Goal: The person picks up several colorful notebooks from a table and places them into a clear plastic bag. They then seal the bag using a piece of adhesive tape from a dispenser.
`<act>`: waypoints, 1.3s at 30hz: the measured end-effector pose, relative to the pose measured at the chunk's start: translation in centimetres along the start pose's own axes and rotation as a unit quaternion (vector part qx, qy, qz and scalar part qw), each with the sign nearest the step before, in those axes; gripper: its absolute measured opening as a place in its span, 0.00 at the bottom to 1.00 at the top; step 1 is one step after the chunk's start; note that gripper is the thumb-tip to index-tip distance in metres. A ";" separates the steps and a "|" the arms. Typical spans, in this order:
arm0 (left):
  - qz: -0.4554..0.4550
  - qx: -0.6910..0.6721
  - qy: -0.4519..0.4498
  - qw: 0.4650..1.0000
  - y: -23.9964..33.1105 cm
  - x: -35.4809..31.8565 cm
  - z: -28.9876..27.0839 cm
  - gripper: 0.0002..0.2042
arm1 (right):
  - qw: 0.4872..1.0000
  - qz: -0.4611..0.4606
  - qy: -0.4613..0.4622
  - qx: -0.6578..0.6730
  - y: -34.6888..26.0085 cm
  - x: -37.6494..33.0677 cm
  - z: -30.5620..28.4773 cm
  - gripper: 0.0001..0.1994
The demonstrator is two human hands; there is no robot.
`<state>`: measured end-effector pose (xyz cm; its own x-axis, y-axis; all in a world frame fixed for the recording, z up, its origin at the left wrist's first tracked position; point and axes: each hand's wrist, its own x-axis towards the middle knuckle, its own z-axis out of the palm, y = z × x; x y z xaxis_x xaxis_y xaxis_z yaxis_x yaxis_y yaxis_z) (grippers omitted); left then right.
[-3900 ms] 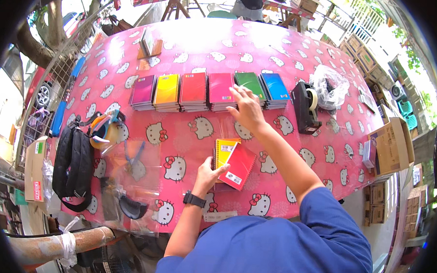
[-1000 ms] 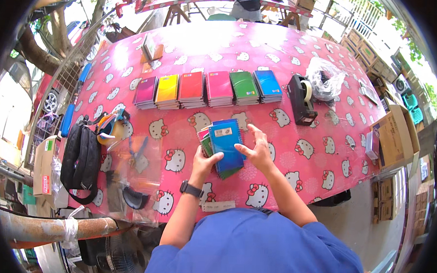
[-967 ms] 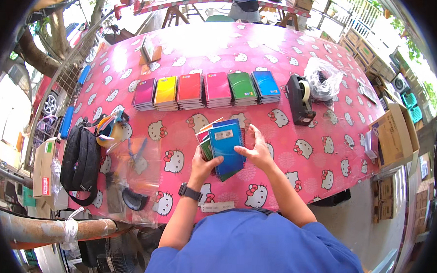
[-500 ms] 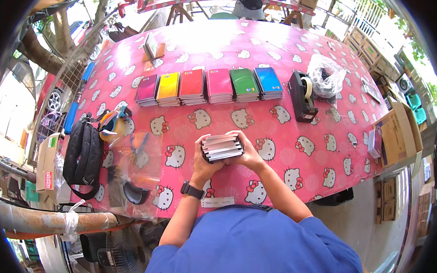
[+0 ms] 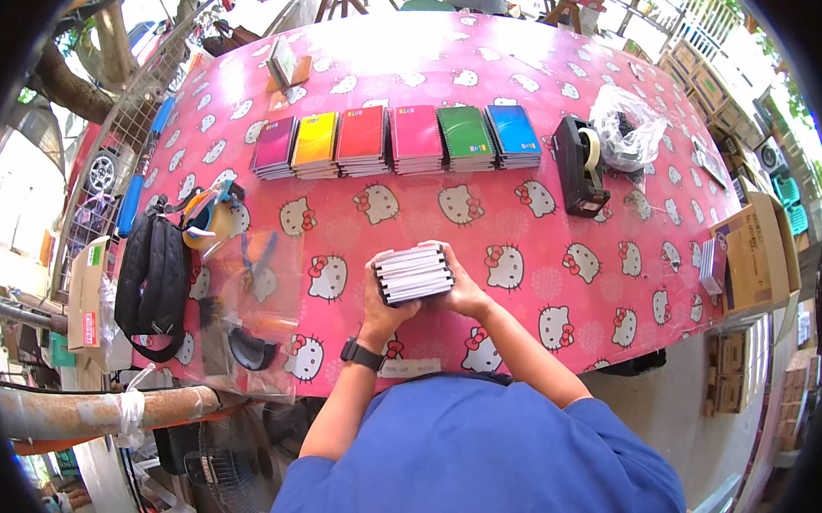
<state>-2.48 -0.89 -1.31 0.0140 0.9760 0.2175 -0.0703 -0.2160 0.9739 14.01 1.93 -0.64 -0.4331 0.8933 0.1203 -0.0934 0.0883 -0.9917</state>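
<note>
Between my two hands is a small stack of spiral notebooks, its white page edges turned upward and dark bindings showing at the sides. My left hand grips the stack's left side, and a dark watch sits on that wrist. On the right side, my right hand is wrapped round the same stack. Beyond my hands runs a row of notebook piles: purple, yellow, red, pink, green and blue.
A black tape dispenser and a clear plastic bag lie right of the row. The pink patterned table also bears a black bag at left. An open cardboard box stands at the right edge, beside more notebooks.
The stack in my hands now looks more even, its page edges lined up closer together. My view has tilted slightly, so the table's things appear a little higher.
</note>
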 end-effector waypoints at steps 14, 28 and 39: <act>0.060 0.126 0.010 0.990 -0.2 1.0 -1.0 0.31 | 0.999 0.031 -0.016 -0.007 0.2 0.9 -2.2 0.38; -0.226 0.372 0.117 0.893 -1.6 9.0 -0.1 0.49 | 0.884 0.237 0.116 -0.386 -0.3 5.5 -3.8 0.41; -0.217 0.319 0.088 0.919 -1.3 5.4 -0.4 0.45 | 0.901 0.133 0.195 -0.365 1.5 1.9 -4.5 0.29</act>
<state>-2.73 4.71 -1.44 -0.2618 0.9517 -0.1601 0.5028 0.2761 0.8191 17.11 5.77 -2.11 0.0084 0.9999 -0.0092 0.6426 -0.0124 -0.7661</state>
